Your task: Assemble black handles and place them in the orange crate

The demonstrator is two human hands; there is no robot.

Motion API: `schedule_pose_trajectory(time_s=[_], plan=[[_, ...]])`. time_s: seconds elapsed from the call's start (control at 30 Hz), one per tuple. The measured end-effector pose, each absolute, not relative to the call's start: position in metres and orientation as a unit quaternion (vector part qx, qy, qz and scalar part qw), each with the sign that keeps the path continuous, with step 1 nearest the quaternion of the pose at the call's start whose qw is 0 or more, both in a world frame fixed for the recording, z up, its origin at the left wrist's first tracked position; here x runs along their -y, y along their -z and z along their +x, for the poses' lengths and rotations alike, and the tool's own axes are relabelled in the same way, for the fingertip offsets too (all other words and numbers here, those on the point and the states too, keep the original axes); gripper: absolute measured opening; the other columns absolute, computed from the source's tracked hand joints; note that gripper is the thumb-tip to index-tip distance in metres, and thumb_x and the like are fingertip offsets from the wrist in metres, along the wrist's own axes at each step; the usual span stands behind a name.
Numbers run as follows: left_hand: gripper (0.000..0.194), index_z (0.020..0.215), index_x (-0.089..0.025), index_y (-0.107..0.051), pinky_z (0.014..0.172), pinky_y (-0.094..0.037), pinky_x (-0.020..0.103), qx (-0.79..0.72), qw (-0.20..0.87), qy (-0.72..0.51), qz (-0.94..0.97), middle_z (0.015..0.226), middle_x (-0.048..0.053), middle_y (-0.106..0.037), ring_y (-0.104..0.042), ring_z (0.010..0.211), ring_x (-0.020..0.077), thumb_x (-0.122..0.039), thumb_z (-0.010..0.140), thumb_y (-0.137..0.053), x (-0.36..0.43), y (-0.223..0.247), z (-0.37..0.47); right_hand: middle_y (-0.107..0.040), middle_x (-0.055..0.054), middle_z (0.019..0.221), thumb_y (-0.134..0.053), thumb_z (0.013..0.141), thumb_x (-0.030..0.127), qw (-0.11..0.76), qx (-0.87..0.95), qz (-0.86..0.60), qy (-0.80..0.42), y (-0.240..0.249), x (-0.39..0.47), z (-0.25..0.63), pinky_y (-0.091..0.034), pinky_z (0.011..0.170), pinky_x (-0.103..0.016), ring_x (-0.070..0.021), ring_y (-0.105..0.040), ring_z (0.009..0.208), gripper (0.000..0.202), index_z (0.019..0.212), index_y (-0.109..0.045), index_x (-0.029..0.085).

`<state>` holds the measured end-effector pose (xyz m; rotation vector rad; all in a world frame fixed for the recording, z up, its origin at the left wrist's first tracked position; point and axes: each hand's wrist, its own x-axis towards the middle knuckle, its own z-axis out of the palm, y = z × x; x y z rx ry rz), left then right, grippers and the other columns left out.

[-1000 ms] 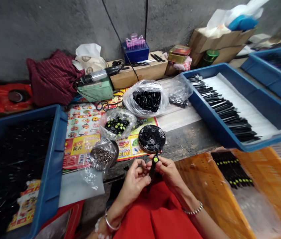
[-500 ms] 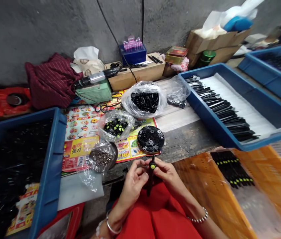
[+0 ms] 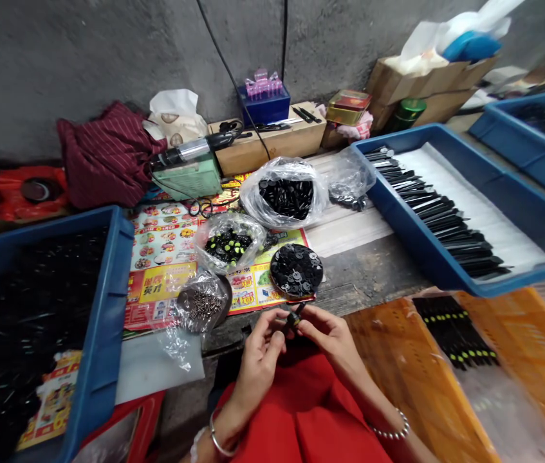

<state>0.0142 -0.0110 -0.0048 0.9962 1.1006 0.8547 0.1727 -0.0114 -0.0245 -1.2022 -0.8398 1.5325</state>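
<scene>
My left hand (image 3: 261, 350) and my right hand (image 3: 329, 333) meet in front of my red clothing. Between their fingertips is a small black plastic piece with a yellow-green spot (image 3: 293, 319), tilted and partly covered by the fingers. Just beyond the hands sits a round dish of flat black discs (image 3: 296, 270) with pale markings. Left of it, a clear bag (image 3: 204, 241) holds black parts with yellow-green dots. Small metal screws (image 3: 203, 303) lie in a plastic-lined bowl nearby.
A large blue bin of black parts (image 3: 120, 308) stands at left. At right, a blue tray (image 3: 446, 273) holds a row of long black pieces. An orange crate (image 3: 383, 347) below carries finished-looking rows of black pieces with yellow-green dots (image 3: 460, 331). An electric screwdriver (image 3: 195, 149) lies behind.
The black piece has turned in my fingers. Its long part hung down plainly before; now it is tilted and the yellow-green spot shows less. The view has shifted slightly.
</scene>
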Motion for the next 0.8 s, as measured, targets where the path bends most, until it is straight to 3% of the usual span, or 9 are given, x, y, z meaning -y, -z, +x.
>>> schedule_pose_trajectory(time_s=[0.1, 0.2, 0.33, 0.47, 0.8], plan=[[0.024, 0.109, -0.021, -0.059, 0.069, -0.049, 0.026, -0.499, 0.624, -0.381, 0.466, 0.096, 0.006, -0.063, -0.058, 0.082, 0.0175, -0.033, 0.088, -0.057, 0.012, 0.004, 0.012, -0.071, -0.006, 0.088, -0.072, 0.078, 0.037, 0.475, 0.408, -0.527, -0.574, 0.024, 0.012, 0.174, -0.052, 0.075, -0.029, -0.0207, -0.064, 0.08, 0.024, 0.092, -0.073, 0.018], [0.024, 0.109, -0.021, -0.061, 0.072, -0.05, 0.027, -0.495, 0.619, -0.384, 0.474, 0.1, 0.006, -0.064, -0.06, 0.087, 0.0192, -0.031, 0.087, -0.057, 0.012, 0.004, 0.011, -0.066, -0.004, 0.08, -0.071, 0.079, 0.034, 0.453, 0.483, -0.539, -0.52, 0.018, 0.012, 0.175, -0.05, 0.066, -0.026, -0.0189, -0.061, 0.073, 0.017, 0.085, -0.069, 0.018], [0.021, 0.105, -0.021, -0.064, 0.083, -0.049, 0.029, -0.483, 0.609, -0.383, 0.5, 0.101, 0.006, -0.067, -0.062, 0.094, 0.0206, -0.026, 0.086, -0.059, 0.012, 0.006, 0.009, -0.059, -0.002, 0.071, -0.069, 0.082, 0.031, 0.441, 0.574, -0.544, -0.424, 0.008, 0.012, 0.175, -0.043, 0.058, -0.024, -0.0161, -0.054, 0.064, 0.016, 0.075, -0.062, 0.018], [0.021, 0.104, -0.02, -0.068, 0.084, -0.05, 0.03, -0.481, 0.607, -0.378, 0.508, 0.1, 0.007, -0.07, -0.063, 0.094, 0.0218, -0.025, 0.084, -0.063, 0.012, 0.008, 0.009, -0.057, -0.004, 0.072, -0.06, 0.088, 0.023, 0.442, 0.635, -0.531, -0.346, 0.006, 0.014, 0.175, -0.04, 0.058, -0.025, -0.0159, -0.052, 0.064, 0.016, 0.074, -0.058, 0.018], [0.022, 0.103, -0.018, -0.069, 0.083, -0.049, 0.029, -0.475, 0.627, -0.383, 0.484, 0.1, 0.007, -0.069, -0.062, 0.093, 0.0207, -0.026, 0.083, -0.065, 0.013, 0.011, 0.009, -0.049, 0.0, 0.062, -0.057, 0.09, 0.029, 0.414, 0.611, -0.531, -0.417, 0.013, 0.011, 0.181, -0.034, 0.054, -0.025, -0.0146, -0.047, 0.059, 0.029, 0.062, -0.057, 0.017]])
